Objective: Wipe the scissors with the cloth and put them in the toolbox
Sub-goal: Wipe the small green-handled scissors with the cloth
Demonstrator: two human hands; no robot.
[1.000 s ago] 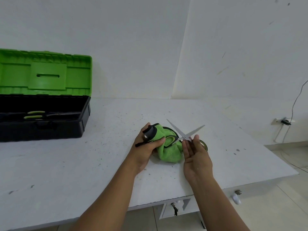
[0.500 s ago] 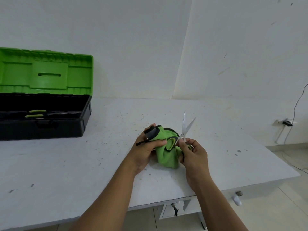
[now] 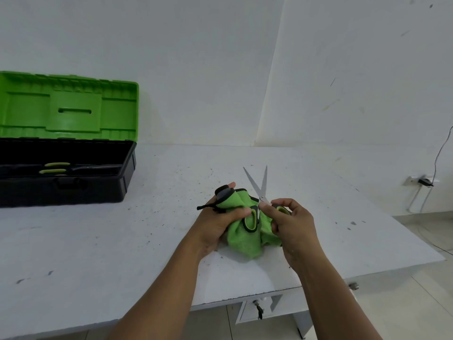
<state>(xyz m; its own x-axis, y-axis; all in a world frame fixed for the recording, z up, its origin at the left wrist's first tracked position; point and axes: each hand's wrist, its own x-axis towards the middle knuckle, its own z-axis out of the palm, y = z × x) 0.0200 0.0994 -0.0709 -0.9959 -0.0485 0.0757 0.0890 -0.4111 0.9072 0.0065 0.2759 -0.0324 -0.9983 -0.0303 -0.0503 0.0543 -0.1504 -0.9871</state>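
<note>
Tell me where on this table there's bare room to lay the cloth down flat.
Bare tabletop lies between the toolbox and the left hand. More lies beyond the scissors, toward the back wall. The middle is crowded: both hands, the right hand included, bunch the cloth around the scissors.

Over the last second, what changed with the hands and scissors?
The right hand went from open, fingers straight by the pivot, to gripping the scissors at a handle. The blades swung from wide apart and low to a narrower V pointing up and away. The left hand kept holding the green cloth. The toolbox stayed open on the table.
</note>
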